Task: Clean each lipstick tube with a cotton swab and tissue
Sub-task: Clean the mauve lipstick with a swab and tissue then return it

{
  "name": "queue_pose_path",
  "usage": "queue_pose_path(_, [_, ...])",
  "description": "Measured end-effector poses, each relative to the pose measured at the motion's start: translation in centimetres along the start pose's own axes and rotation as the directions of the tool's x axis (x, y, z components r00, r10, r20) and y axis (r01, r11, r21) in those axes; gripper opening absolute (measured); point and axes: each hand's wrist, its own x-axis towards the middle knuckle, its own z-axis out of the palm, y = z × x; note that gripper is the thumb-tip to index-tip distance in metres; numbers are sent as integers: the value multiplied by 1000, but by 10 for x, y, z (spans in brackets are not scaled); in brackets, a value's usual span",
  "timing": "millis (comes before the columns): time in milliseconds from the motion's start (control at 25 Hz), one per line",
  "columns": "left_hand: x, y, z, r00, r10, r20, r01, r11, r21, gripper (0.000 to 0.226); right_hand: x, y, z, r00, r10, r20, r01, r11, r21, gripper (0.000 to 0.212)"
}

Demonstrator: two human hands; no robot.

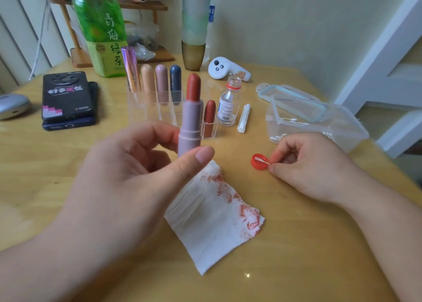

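My left hand [127, 176] holds an uncapped lipstick [190, 116] upright above the table, its mauve tube pinched between thumb and fingers and its red bullet extended. Under it lies a white tissue [212, 219] smeared with red marks. My right hand [306, 164] pinches a cotton swab [262, 161] whose tip dips into a red bottle cap [258, 162] on the table. Several capped lipsticks [162, 85] stand in a clear acrylic holder [150, 107], and one dark red lipstick [209, 116] stands in its front slot.
An open small clear bottle [227, 101] and a bundle of swabs [243, 118] lie behind the cap. A clear plastic box [342, 128] with swabs sits right. Two stacked phones [67, 101], a green tea bottle [102, 27], a white controller [223, 70] and stacked cups [194, 27] stand behind.
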Motion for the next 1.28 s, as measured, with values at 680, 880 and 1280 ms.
queue_pose_path(680, [23, -2, -17, 955, -272, 116, 154, 794, 587, 31, -7, -4, -4, 991, -64, -114, 59, 997, -49, 15])
queue_pose_path(880, [18, 3, -11, 968, -228, 100, 180, 919, 352, 31, -24, -22, -5, 914, -214, -344, 281, 947, 158, 12])
queue_pose_path(1280, [10, 0, -4, 967, -210, 146, 197, 975, 99, 30, -41, -38, 30, 987, -162, 18, 152, 952, 264, 32])
